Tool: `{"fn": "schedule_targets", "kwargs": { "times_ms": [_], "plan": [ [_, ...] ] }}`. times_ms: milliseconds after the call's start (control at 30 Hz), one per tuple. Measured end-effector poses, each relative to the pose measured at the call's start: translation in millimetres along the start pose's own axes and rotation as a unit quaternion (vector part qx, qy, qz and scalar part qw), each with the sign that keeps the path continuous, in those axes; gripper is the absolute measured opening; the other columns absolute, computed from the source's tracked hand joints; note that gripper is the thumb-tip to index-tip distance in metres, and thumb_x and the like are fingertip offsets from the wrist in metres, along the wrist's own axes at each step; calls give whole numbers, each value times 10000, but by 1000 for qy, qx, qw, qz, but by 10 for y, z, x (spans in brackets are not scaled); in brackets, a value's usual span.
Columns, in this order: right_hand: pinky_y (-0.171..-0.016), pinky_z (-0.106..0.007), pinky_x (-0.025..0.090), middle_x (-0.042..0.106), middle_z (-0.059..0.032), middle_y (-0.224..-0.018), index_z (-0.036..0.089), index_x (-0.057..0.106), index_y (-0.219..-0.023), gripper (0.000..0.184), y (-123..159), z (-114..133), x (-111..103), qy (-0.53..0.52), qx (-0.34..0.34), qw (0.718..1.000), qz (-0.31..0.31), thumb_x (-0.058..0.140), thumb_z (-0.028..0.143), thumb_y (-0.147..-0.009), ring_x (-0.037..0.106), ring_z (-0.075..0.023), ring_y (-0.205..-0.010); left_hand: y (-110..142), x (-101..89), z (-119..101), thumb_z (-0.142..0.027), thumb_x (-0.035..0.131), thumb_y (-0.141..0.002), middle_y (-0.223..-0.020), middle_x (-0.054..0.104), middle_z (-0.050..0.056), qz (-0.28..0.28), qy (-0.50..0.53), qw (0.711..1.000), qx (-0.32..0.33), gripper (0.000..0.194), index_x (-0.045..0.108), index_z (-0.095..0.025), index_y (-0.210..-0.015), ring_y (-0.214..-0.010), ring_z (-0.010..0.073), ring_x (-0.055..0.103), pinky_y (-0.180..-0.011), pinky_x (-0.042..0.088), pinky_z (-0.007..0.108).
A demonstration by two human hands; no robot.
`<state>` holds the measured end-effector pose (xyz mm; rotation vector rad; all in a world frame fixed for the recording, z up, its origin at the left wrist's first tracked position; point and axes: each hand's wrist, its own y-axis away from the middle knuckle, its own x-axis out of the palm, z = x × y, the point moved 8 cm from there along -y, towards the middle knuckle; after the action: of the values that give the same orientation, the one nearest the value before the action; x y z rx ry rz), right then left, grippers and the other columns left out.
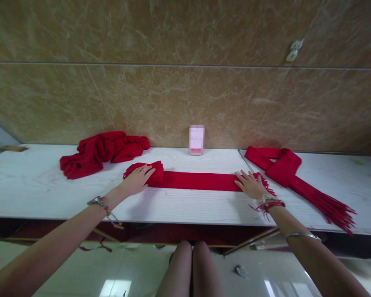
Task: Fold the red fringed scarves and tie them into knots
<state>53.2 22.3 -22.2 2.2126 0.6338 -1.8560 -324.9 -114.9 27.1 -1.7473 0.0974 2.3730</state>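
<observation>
Scarf of flat red fringed fabric [200, 181] lies centre on the white wood-grain tabletop [179, 208], your left hand [137, 179] and right hand [252, 186] spread on its ends, grasping nothing. Uneven pressure could skew its folds.

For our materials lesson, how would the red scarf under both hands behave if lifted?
The red scarf would probably hang limp, since folded layers lie under the left hand. Its fringe would likely dangle, as the strands splay loosely.

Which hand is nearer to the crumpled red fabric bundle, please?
Left. The left hand rests on the folded end of the long red fabric scarf, close to the bundle; the right hand is at the scarf's other end, farther away.
</observation>
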Motion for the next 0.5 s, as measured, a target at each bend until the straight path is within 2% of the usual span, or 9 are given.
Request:
{"fn": "schedule_targets", "kwargs": {
  "times_ms": [67,167,233,300,400,500],
  "plan": [
    [-952,-582,307,337,-98,-1415,233,395,-1322,464,-40,99,-111,-18,11,1000,0,296,395,-899,277,-333,-1286,-44,-107,-41,-265,581,-733,-1271,450,187,-8,16,1000,-12,604,407,-88,-1283,-1220,312,380,-984,344,413],
    [-980,-560,284,270,-85,-1447,233,347,-1349,479,-70,438,-263,-59,-31,998,-11,270,405,-908,203,-304,-1320,-123,-247,-126,-377,616,-730,-1316,392,181,-43,21,999,-17,663,383,-158,-1312,-1274,355,273,-994,288,487],
    [-991,-561,262,262,-79,-1451,239,326,-1359,486,-67,700,-274,-79,-74,994,9,274,413,-908,193,-293,-1325,-188,-234,-193,-381,628,-724,-1370,337,148,-37,21,999,6,635,404,-230,-1298,-1291,367,224,-992,259,521],
    [-999,-553,253,278,-71,-1444,243,321,-1362,484,-58,883,-242,-95,-102,990,30,273,409,-909,214,-282,-1320,-242,-141,-234,-357,625,-728,-1390,320,125,-2,26,999,37,547,468,-258,-1242,-1286,366,236,-976,271,532],
    [-1005,-526,257,320,-60,-1426,252,337,-1354,468,-61,936,-198,-108,-106,988,29,263,394,-914,279,-264,-1297,-264,-24,-241,-312,611,-736,-1370,357,116,34,32,996,76,391,564,-240,-1117,-1257,347,299,-965,299,503],
    [-1003,-502,269,349,-60,-1412,259,360,-1342,455,-72,832,-165,-99,-105,989,12,260,385,-916,314,-254,-1280,-233,-4,-233,-273,615,-730,-1349,381,118,38,31,994,93,303,599,-219,-1028,-1240,331,327,-968,308,471]
  ]
}}
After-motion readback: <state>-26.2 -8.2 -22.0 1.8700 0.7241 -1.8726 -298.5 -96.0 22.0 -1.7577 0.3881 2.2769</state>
